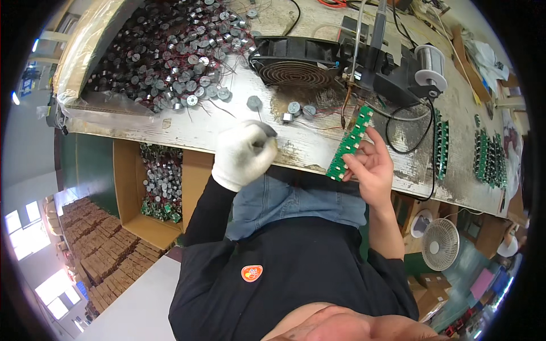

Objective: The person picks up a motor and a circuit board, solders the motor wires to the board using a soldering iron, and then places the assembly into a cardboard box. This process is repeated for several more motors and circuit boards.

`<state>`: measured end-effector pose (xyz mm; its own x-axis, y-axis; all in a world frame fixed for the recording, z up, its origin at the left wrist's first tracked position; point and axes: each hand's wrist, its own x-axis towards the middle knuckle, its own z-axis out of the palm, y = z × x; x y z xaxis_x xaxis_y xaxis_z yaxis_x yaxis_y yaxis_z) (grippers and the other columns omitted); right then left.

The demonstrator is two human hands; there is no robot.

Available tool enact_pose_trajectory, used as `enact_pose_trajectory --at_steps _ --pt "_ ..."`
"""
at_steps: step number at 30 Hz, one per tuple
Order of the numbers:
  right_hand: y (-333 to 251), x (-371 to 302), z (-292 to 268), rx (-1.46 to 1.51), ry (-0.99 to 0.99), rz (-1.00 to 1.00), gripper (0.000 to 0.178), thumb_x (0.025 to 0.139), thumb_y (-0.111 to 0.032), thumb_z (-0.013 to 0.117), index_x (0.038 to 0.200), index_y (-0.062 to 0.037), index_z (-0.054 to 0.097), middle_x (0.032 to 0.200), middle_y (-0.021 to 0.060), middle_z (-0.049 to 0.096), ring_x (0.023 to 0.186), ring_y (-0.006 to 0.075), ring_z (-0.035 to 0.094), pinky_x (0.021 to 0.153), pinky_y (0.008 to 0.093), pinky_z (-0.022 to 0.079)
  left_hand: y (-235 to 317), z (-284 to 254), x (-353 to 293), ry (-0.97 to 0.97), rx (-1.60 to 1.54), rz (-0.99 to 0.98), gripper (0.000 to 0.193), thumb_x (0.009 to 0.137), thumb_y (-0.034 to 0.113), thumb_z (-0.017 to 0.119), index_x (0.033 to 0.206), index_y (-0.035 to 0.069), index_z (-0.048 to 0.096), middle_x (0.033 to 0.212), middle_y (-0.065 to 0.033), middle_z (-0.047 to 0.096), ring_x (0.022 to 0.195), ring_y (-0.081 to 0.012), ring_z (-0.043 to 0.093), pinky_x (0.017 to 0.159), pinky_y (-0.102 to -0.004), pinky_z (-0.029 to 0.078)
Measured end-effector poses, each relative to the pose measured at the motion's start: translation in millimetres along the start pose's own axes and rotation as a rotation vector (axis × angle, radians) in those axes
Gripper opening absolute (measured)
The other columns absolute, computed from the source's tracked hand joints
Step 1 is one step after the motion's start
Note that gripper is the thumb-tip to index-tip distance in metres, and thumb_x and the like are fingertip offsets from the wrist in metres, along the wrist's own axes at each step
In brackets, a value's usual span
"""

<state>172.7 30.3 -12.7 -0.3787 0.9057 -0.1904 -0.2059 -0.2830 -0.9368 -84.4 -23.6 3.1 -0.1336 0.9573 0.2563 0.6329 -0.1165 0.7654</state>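
Note:
My left hand [243,154], in a white glove, is closed with its fingers curled in over the table's front edge. A small round grey motor [254,103] lies just beyond it, its thin wire running toward the gloved fingers. Whatever is pinched there is too small to make out. My bare right hand [372,170] grips the lower part of a long green circuit board strip [351,142] between thumb and fingers, tilted up to the right. Near the strip's upper end is the thin tip of a soldering machine [344,116]. Several loose motors [294,108] with red wires lie left of that tip.
A large heap of wired motors [176,62] covers the table's left side. Behind stand a black fan [298,65] and a solder spool [430,65]. More green boards [441,148] lie at right, past a black cable [392,142]. Below left is a cardboard box [128,187].

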Motion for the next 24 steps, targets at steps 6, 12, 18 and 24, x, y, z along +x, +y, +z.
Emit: enact_pose_trajectory --at_steps 6,12,18,24 --pt "1 0 -1 0.006 0.004 0.013 0.065 0.082 0.009 0.061 0.139 0.0032 0.029 0.100 0.0133 0.058 0.069 0.0133 0.062 0.052 0.0234 0.052 9 14 -1 -0.147 -0.159 0.094 0.019 0.077 0.006 0.071 0.091 -0.002 0.061 0.090 -0.0129 0.065 0.081 -0.0217 0.066 0.072 -0.0281 0.052" --pt "2 0 -1 -0.001 0.002 0.020 0.066 0.083 0.009 0.062 0.139 0.0035 0.029 0.099 0.0138 0.057 0.069 0.0140 0.062 0.052 0.0235 0.052 19 41 -5 -0.060 -0.842 -0.468 0.019 0.088 0.004 0.063 0.104 -0.006 0.058 0.093 -0.0094 0.064 0.086 -0.0139 0.063 0.077 -0.0254 0.052" --pt "1 1 -1 0.026 -0.015 0.026 0.066 0.083 0.008 0.062 0.139 0.0033 0.028 0.099 0.0143 0.057 0.068 0.0136 0.062 0.052 0.0235 0.052 21 45 2 -0.189 -0.742 -0.428 0.014 0.088 0.002 0.061 0.099 -0.005 0.064 0.096 -0.0104 0.065 0.087 -0.0147 0.063 0.077 -0.0259 0.050" --pt "0 1 -1 0.004 -0.024 0.012 0.065 0.082 0.010 0.060 0.139 0.0029 0.029 0.102 0.0153 0.059 0.069 0.0146 0.063 0.050 0.0235 0.053 21 49 5 -0.115 -0.412 -0.067 0.017 0.081 -0.002 0.063 0.097 0.000 0.067 0.096 -0.0111 0.065 0.085 -0.0224 0.065 0.074 -0.0298 0.050"
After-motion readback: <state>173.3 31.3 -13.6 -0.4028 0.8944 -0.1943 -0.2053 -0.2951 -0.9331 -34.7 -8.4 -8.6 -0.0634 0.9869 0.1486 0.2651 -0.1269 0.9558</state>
